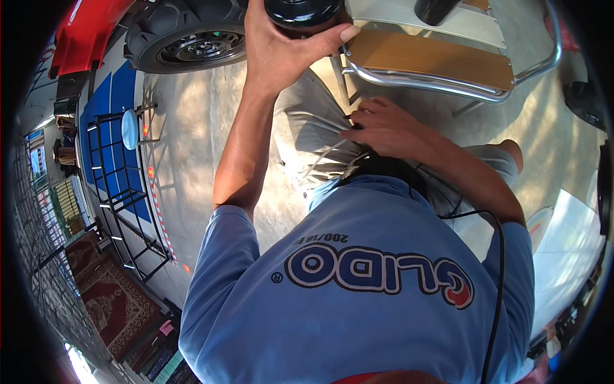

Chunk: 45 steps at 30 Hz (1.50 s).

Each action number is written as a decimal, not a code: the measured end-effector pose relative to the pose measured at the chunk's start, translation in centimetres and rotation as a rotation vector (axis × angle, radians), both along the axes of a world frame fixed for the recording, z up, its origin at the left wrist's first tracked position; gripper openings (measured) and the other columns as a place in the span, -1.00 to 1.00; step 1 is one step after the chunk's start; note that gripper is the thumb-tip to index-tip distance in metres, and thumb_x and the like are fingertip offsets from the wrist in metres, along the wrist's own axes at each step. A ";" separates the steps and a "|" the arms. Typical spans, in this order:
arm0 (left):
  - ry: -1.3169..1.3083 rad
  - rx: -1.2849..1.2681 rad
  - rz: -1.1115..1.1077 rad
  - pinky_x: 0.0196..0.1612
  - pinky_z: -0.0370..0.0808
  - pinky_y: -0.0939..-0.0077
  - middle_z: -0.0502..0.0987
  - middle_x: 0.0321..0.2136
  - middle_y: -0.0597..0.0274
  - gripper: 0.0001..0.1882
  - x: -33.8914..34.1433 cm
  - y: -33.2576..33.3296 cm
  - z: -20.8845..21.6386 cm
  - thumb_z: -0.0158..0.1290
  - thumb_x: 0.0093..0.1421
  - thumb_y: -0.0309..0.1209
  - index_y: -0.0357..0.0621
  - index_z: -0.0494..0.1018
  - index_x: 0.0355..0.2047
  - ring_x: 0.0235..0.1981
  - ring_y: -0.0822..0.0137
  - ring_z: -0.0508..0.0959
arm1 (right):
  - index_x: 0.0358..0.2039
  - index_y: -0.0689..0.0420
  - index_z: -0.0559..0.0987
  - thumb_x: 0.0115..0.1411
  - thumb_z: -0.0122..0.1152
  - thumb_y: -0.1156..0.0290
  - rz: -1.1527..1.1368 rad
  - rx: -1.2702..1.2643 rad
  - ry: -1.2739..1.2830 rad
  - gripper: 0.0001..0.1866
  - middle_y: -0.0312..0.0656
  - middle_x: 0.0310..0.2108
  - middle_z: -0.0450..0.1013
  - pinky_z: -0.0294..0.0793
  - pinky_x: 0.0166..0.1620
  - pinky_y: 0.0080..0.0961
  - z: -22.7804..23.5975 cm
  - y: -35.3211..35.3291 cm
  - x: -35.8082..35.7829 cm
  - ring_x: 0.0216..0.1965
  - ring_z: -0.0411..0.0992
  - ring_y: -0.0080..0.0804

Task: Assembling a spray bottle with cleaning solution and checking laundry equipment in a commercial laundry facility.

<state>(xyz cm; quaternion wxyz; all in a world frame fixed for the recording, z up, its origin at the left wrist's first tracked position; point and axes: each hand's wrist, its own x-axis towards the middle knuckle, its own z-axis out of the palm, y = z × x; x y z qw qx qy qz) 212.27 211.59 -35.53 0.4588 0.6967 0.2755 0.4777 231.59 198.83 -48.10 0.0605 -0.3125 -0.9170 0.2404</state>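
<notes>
My left hand (278, 48) is raised at the top of the view, fingers and thumb wrapped round a glossy black rounded object (304, 14). The upper edge cuts that object off, so its kind does not show. Down at my lap, my right hand (384, 128) is closed, its fingers curled in front of my grey trousers (307, 121). Something small and dark (355, 126) shows at those fingertips, too little of it to name. A pale cord (326, 153) lies across the trousers just beside this hand.
Ahead to the right stands a bench (428, 61) with tubular metal and brown slats; a black cylinder (436, 9) is over it. A large tyre (192, 41) and red bodywork (86, 35) are far left. A black metal frame (121, 185) stands left; a black cable (501, 275) crosses my shirt.
</notes>
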 end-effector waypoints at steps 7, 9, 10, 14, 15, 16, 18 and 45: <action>-0.107 0.084 0.046 -0.02 0.59 0.42 0.60 -0.12 0.14 -0.15 0.0 -2.0 -4.3 0.58 -0.12 -0.47 -0.26 0.34 0.15 -0.13 0.34 0.63 | -0.14 -0.19 0.77 0.33 0.20 0.20 0.327 0.127 0.007 -0.78 -0.37 -0.05 0.54 0.06 0.45 0.29 -3.5 -1.6 -8.3 0.24 0.31 -0.23; -0.115 0.060 0.036 -0.02 0.60 0.40 0.60 -0.13 0.12 -0.16 -0.5 -3.0 -4.5 0.58 -0.12 -0.47 -0.28 0.35 0.13 -0.13 0.33 0.64 | -0.08 -0.19 0.74 0.35 0.16 0.16 0.405 0.070 -0.066 -0.75 -0.35 0.03 0.51 -0.02 0.48 0.38 -2.3 -2.8 -7.9 0.32 0.27 -0.21; -0.074 0.061 0.025 -0.03 0.60 0.40 0.60 -0.13 0.12 -0.17 -0.8 -3.2 -4.4 0.58 -0.11 -0.48 -0.28 0.35 0.13 -0.13 0.33 0.64 | -0.08 -0.19 0.74 0.35 0.16 0.16 0.404 0.060 -0.068 -0.75 -0.35 0.03 0.51 -0.02 0.48 0.38 -2.6 -3.3 -7.5 0.32 0.27 -0.21; -0.122 -0.123 0.030 -0.10 0.61 0.44 0.60 -0.14 0.12 -0.21 0.2 -3.5 -4.2 0.56 -0.08 -0.52 -0.29 0.36 0.12 -0.19 0.35 0.65 | 0.14 -0.23 0.62 0.33 0.17 0.22 0.362 0.084 0.033 -0.63 -0.33 0.12 0.48 -0.09 0.49 0.43 -4.0 -4.1 -6.0 0.45 0.15 -0.19; -0.129 -0.017 0.043 -0.14 0.62 0.45 0.60 -0.14 0.12 -0.22 0.5 -3.3 -4.4 0.55 -0.08 -0.54 -0.29 0.36 0.12 -0.22 0.36 0.65 | 0.20 -0.25 0.58 0.32 0.19 0.25 0.362 0.081 0.094 -0.57 -0.33 0.17 0.46 -0.12 0.48 0.47 -3.6 -4.0 -5.9 0.49 0.12 -0.18; -0.137 0.087 0.055 -0.17 0.63 0.47 0.60 -0.15 0.12 -0.23 0.7 -3.1 -4.5 0.53 -0.07 -0.57 -0.30 0.36 0.12 -0.25 0.37 0.66 | 0.20 -0.25 0.58 0.32 0.19 0.25 0.363 0.082 0.092 -0.57 -0.33 0.17 0.46 -0.12 0.48 0.47 -3.2 -3.7 -5.6 0.49 0.12 -0.18; -0.156 0.011 0.020 -0.22 0.63 0.49 0.60 -0.17 0.11 -0.22 1.1 -3.1 -4.5 0.53 -0.07 -0.58 -0.27 0.33 0.12 -0.28 0.38 0.66 | 0.20 -0.14 0.60 0.29 0.22 0.37 0.335 -0.055 0.150 -0.55 -0.29 0.19 0.47 -0.01 0.51 0.29 -2.2 -3.1 -4.5 0.45 0.20 -0.15; 0.043 0.123 0.146 -0.09 0.64 0.16 0.66 -0.21 -0.11 -0.10 9.6 -5.8 -8.0 0.56 -0.16 -0.17 -0.25 0.36 0.12 -0.16 -0.04 0.73 | -0.19 0.27 0.63 0.25 0.39 0.16 -0.724 0.419 0.395 -0.62 -0.02 -0.48 0.52 0.51 -0.34 -0.20 14.9 2.4 4.4 -0.46 0.54 0.04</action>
